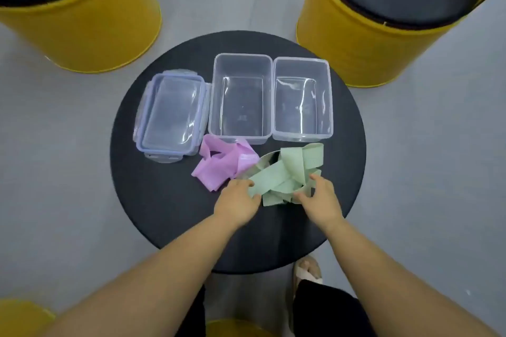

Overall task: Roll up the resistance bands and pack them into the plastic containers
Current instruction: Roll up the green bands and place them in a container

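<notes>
Left hand (237, 201) and right hand (321, 200): fingers (300, 195) clamped on tangled green resistance band (287, 172), heaped just ahead of them on worktop (164, 200). Risk: rolling over the twists probably gives a lopsided roll that springs open.

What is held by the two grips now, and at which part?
Both hold the crumpled pale green rubber resistance band: the left grip pinches its near left edge, the right grip its near right edge.
</notes>
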